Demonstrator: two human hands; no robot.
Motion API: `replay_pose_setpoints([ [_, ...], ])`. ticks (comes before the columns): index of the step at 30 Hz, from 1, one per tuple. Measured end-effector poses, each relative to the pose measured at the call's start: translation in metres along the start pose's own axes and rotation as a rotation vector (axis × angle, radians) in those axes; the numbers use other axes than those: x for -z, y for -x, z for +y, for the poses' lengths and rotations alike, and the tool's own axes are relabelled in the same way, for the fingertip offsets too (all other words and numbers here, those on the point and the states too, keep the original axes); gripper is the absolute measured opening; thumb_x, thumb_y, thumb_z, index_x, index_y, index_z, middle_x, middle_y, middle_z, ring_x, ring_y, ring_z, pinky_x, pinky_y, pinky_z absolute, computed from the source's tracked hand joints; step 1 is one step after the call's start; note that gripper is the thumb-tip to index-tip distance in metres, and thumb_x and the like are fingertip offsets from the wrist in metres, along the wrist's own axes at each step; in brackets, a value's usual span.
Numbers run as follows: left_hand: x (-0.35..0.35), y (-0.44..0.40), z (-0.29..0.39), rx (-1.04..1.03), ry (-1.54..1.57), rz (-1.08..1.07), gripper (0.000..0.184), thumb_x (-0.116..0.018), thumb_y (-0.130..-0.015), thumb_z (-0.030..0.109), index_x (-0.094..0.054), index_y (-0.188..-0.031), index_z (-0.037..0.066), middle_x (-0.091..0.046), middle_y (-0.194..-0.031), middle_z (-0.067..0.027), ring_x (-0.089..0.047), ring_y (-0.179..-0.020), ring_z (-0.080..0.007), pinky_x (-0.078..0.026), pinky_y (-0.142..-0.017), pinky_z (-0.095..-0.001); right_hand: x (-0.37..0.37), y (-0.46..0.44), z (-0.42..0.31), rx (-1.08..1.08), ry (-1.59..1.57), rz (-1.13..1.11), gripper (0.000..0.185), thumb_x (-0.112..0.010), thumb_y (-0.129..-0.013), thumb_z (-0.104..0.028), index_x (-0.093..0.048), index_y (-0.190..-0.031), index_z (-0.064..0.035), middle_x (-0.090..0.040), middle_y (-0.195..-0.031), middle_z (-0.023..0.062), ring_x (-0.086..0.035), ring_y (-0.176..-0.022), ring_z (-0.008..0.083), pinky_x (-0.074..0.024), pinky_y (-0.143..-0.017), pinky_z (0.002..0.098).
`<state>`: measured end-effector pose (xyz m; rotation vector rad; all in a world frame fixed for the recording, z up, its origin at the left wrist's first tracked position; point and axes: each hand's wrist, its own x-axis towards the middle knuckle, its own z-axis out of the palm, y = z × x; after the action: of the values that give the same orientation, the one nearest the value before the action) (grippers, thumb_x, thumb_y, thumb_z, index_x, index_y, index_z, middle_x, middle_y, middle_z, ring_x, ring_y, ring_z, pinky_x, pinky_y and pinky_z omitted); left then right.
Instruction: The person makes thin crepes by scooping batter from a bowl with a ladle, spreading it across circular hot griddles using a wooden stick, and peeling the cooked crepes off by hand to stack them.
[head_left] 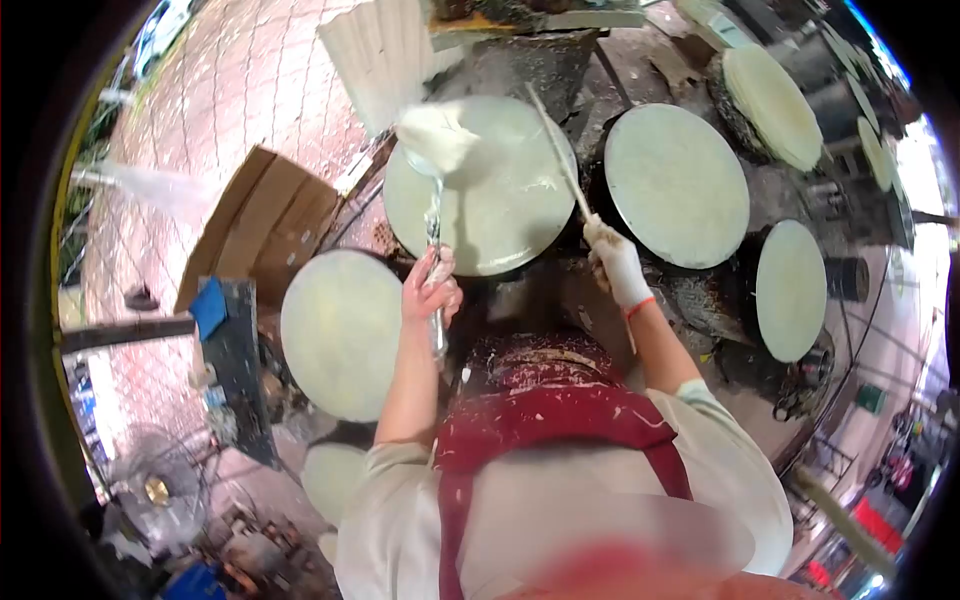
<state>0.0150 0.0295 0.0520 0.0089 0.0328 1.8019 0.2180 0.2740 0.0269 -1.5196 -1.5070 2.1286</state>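
My bare left hand (pixel 432 285) is wrapped round the metal handle of a ladle (pixel 434 215). A lump of wet white dough (pixel 437 135) covers the ladle's head, over the left part of a large round griddle (pixel 510 200). The griddle's surface is pale and shiny. My right hand (pixel 615 262), in a white glove with a red cuff, is closed on a long thin stick (pixel 560 150). That stick slants up across the griddle's right side; I cannot tell whether its tip touches the surface.
More pale round griddles stand around: one at left (pixel 343 335), one at right (pixel 677 186), one farther right (pixel 791 290). A stack of flat round sheets (pixel 770 105) is at the upper right. A cardboard box (pixel 258 230) and a fan (pixel 157 490) are at left.
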Motion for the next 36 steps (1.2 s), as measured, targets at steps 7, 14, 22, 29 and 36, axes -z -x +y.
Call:
replay_pose_setpoints([
  [7, -0.063, 0.003, -0.025, -0.340, -0.125, 0.288, 0.025, -0.035, -0.103, 0.020, -0.045, -0.102, -0.002, -0.041, -0.057, 0.0078, -0.037, -0.031, -0.0022, -0.024, -0.036, -0.0219, 0.024, -0.025, -0.003, 0.419, 0.730, -0.401, 0.039, -0.060, -0.094, -0.019, -0.057, -0.129, -0.0020, -0.065, -0.115, 0.0069, -0.057, -0.108, 0.0099, -0.0431, -0.095, 0.0245],
  [14, -0.054, 0.092, -0.073, -0.592, 0.070, 0.334, 0.020, -0.038, -0.102, 0.017, -0.045, -0.095, -0.001, -0.041, -0.058, 0.0063, -0.035, -0.033, -0.0017, -0.027, -0.038, -0.0198, 0.040, -0.060, 0.022, 0.464, 0.874, -0.453, 0.050, -0.066, -0.090, -0.028, -0.055, -0.127, 0.0032, -0.064, -0.122, 0.0108, -0.058, -0.111, 0.0151, -0.0426, -0.096, 0.0281],
  [22, -0.098, 0.207, -0.164, -0.948, -0.284, 0.780, 0.025, -0.046, -0.099, 0.020, -0.053, -0.092, -0.003, -0.041, -0.058, 0.0038, -0.034, -0.036, -0.0052, -0.033, -0.040, -0.0223, 0.050, -0.065, 0.078, 0.534, 0.488, -0.572, 0.048, -0.068, -0.089, -0.009, -0.050, -0.130, 0.0096, -0.056, -0.130, 0.0098, -0.056, -0.112, 0.0159, -0.0401, -0.100, 0.0262],
  [29, -0.129, 0.320, -0.261, -1.213, -0.523, 1.040, 0.024, -0.047, -0.099, 0.021, -0.056, -0.095, -0.001, -0.035, -0.055, 0.0009, -0.027, -0.033, -0.0081, -0.020, -0.031, -0.0230, -0.064, 0.055, 0.078, 0.843, 1.239, -0.822, 0.057, -0.070, -0.086, -0.023, -0.049, -0.137, -0.0089, -0.063, -0.123, 0.0138, -0.064, -0.106, 0.0189, -0.0485, -0.090, 0.0307],
  [36, -0.090, 0.426, -0.348, -1.401, -0.015, 0.793, 0.024, -0.041, -0.101, 0.017, -0.049, -0.104, -0.006, -0.038, -0.057, 0.0084, -0.031, -0.029, -0.0007, -0.024, -0.030, -0.0171, -0.194, 0.140, 0.158, 1.351, 1.557, -0.770, 0.044, -0.059, -0.087, -0.043, -0.054, -0.125, -0.0220, -0.062, -0.090, 0.0144, -0.064, -0.074, 0.0369, -0.0506, -0.064, 0.0476],
])
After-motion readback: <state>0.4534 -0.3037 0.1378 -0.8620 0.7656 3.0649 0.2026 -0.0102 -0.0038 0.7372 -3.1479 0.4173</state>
